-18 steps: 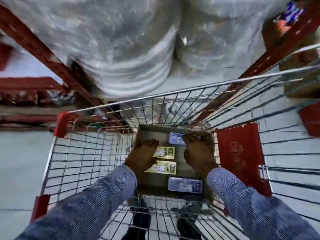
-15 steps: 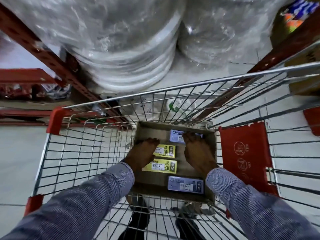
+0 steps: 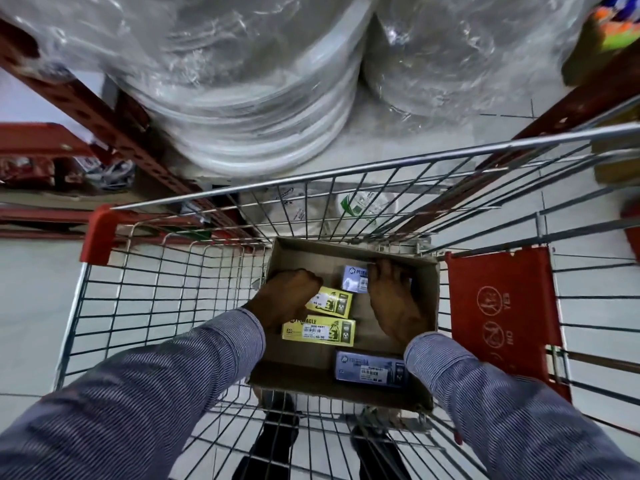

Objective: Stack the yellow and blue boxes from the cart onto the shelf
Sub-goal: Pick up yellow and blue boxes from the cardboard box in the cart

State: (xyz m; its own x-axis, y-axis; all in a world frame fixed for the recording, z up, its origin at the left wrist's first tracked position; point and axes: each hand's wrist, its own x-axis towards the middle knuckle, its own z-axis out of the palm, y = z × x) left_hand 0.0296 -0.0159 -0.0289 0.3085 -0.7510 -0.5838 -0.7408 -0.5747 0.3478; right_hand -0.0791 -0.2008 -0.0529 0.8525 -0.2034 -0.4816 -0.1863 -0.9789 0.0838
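Wire shopping cart seen from above, red corner guard at its front left, red child-seat flap folded against the right side. An open cardboard carton sits on the cart floor toward the front right, its far wall close against the front wires and its right wall near the flap; the left half of the cart floor is bare grid. Inside the carton lie four small boxes: a far yellow box, a near yellow box just below it, a far blue box by the far wall, and a near blue box in the near right corner. Cardboard floor shows between the yellow boxes and the right wall. Left hand is down in the carton, fingers curled over the left end of the far yellow box; whether it is truly clamped cannot be told. Right hand lies flat, fingers extended and together, tips at the far blue box and the carton's far wall, gripping nothing visible. Ahead of the cart, plastic-wrapped stacks of round white ware fill the red-framed shelf.
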